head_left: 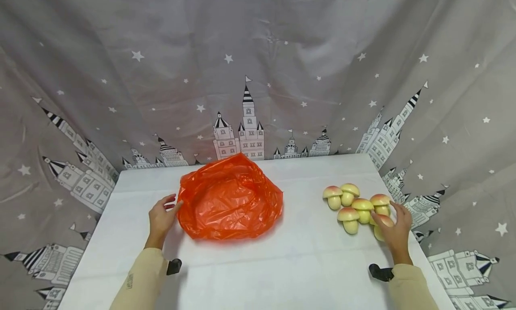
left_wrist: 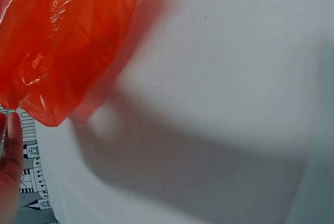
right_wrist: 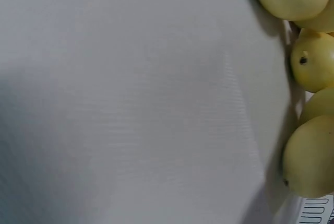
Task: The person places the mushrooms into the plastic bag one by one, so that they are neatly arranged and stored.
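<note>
We saw a bright red bag (head_left: pixel 230 207) of thin, crinkled, glossy plastic, its wide mouth gaping upward. Just left of the bag, a left hand (head_left: pixel 162 216) had its fingers loosely spread, thumb tip touching the bag's edge, grasping nothing. Well right of the bag clustered six smooth, rounded mushrooms (head_left: pixel 363 206), yellow-stemmed with reddish-blushed caps. A right hand (head_left: pixel 394 229) reached over the outermost ones, partly hiding one; we could not tell whether it gripped it. Beneath the bag spread a smooth white table (head_left: pixel 290 265); behind it hung a wrinkled gray curtain (head_left: pixel 161 41) printed with stars and castles.
</note>
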Demonstrator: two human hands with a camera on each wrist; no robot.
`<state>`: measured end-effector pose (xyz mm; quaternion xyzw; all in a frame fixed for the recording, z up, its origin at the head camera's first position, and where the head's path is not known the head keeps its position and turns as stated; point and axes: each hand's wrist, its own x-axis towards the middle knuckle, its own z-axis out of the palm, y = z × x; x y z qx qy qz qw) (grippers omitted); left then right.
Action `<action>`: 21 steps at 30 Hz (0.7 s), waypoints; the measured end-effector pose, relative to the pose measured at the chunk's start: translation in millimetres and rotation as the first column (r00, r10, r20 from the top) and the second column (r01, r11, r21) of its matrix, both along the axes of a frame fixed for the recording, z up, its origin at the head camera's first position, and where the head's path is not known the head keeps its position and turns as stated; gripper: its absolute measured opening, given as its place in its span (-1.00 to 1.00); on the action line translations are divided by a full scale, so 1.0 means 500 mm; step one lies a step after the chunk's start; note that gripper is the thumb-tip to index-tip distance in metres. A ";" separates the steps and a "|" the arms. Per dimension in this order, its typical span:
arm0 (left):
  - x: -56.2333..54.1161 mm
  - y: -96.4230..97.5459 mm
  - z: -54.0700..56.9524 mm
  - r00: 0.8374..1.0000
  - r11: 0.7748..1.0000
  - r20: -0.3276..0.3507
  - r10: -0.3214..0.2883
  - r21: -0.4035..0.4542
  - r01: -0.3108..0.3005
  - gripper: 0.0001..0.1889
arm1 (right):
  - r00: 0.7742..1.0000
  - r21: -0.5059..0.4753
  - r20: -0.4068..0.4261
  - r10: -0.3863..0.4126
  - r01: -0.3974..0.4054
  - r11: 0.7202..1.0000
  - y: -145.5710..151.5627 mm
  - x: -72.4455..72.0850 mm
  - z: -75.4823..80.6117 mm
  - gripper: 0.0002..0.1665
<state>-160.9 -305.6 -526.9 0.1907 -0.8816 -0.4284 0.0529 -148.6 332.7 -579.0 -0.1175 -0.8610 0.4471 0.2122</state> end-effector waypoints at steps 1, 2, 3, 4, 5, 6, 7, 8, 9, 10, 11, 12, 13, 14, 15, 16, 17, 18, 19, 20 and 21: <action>-0.001 0.001 -0.002 1.000 1.000 0.008 0.004 0.004 -0.004 -0.49 | 1.000 -0.003 0.000 -0.002 0.002 1.000 0.000 0.003 -0.005 -0.21; -0.002 0.003 -0.002 1.000 1.000 0.024 0.010 0.010 -0.011 -0.48 | 1.000 -0.008 0.000 -0.004 0.004 1.000 0.000 0.005 -0.009 -0.22; -0.002 0.004 -0.003 0.999 1.000 0.035 0.014 0.013 -0.014 -0.47 | 1.000 -0.012 0.000 -0.003 0.003 1.000 0.000 0.007 -0.012 -0.22; -0.003 0.006 -0.004 0.999 1.000 0.050 0.017 0.016 -0.018 -0.47 | 1.000 -0.019 -0.001 -0.001 0.001 1.000 0.000 0.007 -0.016 -0.23; -0.005 0.006 -0.005 0.998 1.000 0.066 0.023 0.017 -0.024 -0.46 | 1.000 -0.024 0.005 -0.001 0.001 1.000 -0.001 0.008 -0.019 -0.23; -0.006 0.007 -0.005 0.996 0.999 0.079 0.029 0.019 -0.031 -0.46 | 1.000 -0.034 0.016 -0.002 0.003 0.999 -0.002 0.009 -0.022 -0.23; -0.006 0.007 -0.005 0.995 0.999 0.088 0.036 0.022 -0.038 -0.46 | 1.000 -0.046 0.027 -0.003 0.004 0.999 -0.003 0.009 -0.024 -0.22; -0.006 0.008 -0.004 0.994 0.999 0.100 0.044 0.022 -0.046 -0.45 | 0.999 -0.056 0.035 -0.003 0.005 0.998 -0.004 0.010 -0.025 -0.22; -0.007 0.008 -0.004 0.993 0.998 0.106 0.049 0.022 -0.052 -0.45 | 0.999 -0.066 0.039 -0.003 0.005 0.998 -0.005 0.010 -0.027 -0.21; -0.007 0.008 -0.004 0.992 0.998 0.112 0.057 0.025 -0.060 -0.46 | 0.999 -0.074 0.045 -0.001 0.005 0.997 -0.005 0.010 -0.028 -0.20; -0.008 0.008 -0.004 0.992 0.997 0.114 0.063 0.027 -0.066 -0.47 | 0.999 -0.078 0.047 -0.001 0.005 0.997 -0.005 0.011 -0.030 -0.20; -0.008 0.009 -0.004 0.991 0.997 0.115 0.069 0.029 -0.073 -0.48 | 0.999 -0.083 0.049 0.002 0.002 0.997 -0.005 0.011 -0.031 -0.20; -0.007 0.010 -0.004 0.990 0.996 0.117 0.074 0.031 -0.078 -0.49 | 0.999 -0.082 0.051 0.006 -0.002 0.997 -0.004 0.012 -0.032 -0.20; -0.008 0.010 -0.004 0.990 0.996 0.121 0.077 0.033 -0.082 -0.50 | 0.998 -0.077 0.055 0.011 -0.006 0.997 -0.004 0.014 -0.033 -0.21; -0.008 0.011 -0.005 0.989 0.996 0.123 0.081 0.038 -0.087 -0.51 | 0.998 -0.070 0.062 0.015 -0.011 0.997 -0.003 0.015 -0.034 -0.21; -0.008 0.012 -0.006 0.988 0.995 0.127 0.086 0.041 -0.092 -0.52 | 0.997 -0.064 0.069 0.021 -0.016 0.998 -0.003 0.017 -0.035 -0.22; -0.008 0.013 -0.007 0.987 0.995 0.130 0.090 0.042 -0.096 -0.53 | 0.996 -0.057 0.080 0.023 -0.018 0.998 -0.002 0.019 -0.036 -0.22; -0.008 0.014 -0.007 0.987 0.994 0.134 0.093 0.039 -0.099 -0.53 | 0.996 -0.055 0.087 0.026 -0.021 0.998 -0.001 0.022 -0.037 -0.22; -0.008 0.015 -0.008 0.986 0.994 0.136 0.095 0.037 -0.101 -0.53 | 0.995 -0.050 0.094 0.027 -0.022 0.998 0.000 0.024 -0.038 -0.23; -0.008 0.017 -0.009 0.985 0.994 0.139 0.099 0.036 -0.105 -0.54 | 0.995 -0.048 0.101 0.024 -0.019 0.999 0.001 0.026 -0.039 -0.23; -0.008 0.017 -0.010 0.986 0.994 0.136 0.101 0.028 -0.106 -0.54 | 0.994 -0.048 0.109 0.020 -0.015 0.999 0.001 0.028 -0.040 -0.23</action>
